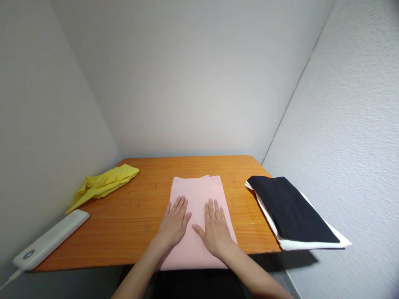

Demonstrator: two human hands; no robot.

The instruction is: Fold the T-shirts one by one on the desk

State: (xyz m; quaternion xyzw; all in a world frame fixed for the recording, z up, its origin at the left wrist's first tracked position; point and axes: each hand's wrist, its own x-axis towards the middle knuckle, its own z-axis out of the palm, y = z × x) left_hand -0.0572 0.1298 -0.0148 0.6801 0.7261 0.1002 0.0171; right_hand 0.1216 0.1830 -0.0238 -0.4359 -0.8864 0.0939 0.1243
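A pink folded cloth [195,249], perhaps a garment, lies flat at the middle of the table's near side, its front end by the table edge. My left hand [174,220] rests palm down on the cloth's left part, fingers stretched out and thumb toward the middle. On the right part, my right hand [214,228] lies flat in the same way, fingers slightly spread. Neither hand grips anything. What kind of garment the pink cloth is, I cannot tell.
The wooden table [131,224] stands against the back wall [190,83]. Folded black cloth [296,211] lies over white cloth [282,244] at the right edge, partly overhanging. Crumpled yellow cloth [106,182] lies far left. A white elongated device [51,238] with a cable sits at the near left.
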